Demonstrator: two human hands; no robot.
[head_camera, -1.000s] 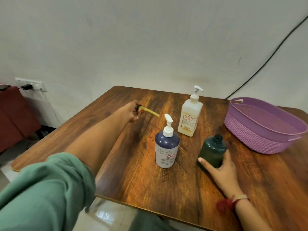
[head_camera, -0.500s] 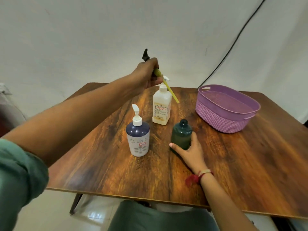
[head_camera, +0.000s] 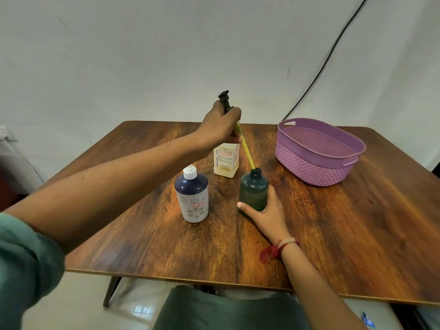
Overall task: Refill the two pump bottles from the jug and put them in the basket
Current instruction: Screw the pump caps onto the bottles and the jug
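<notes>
A dark green bottle (head_camera: 253, 190) stands open-necked on the wooden table (head_camera: 333, 234). My right hand (head_camera: 266, 213) holds it low down, thumb and fingers curled round its sides. My left hand (head_camera: 220, 126) grips a black pump head (head_camera: 224, 101) held above the table; its yellow tube (head_camera: 246, 148) slants down and its tip sits at the green bottle's mouth. A blue-and-white pump bottle (head_camera: 192, 196) stands to the left. Behind it a cream bottle (head_camera: 226, 159) is partly hidden by my left hand. The purple basket (head_camera: 316, 153) is empty at the back right.
A black cable (head_camera: 328, 58) runs down the white wall behind the table. The table's front edge lies close to my lap, with tiled floor below. Something dark red sits at the far left edge of view.
My left hand has swung the pump head rightward and lowered it, so the tube tip now meets the green bottle's neck. My right hand stays on the bottle.
</notes>
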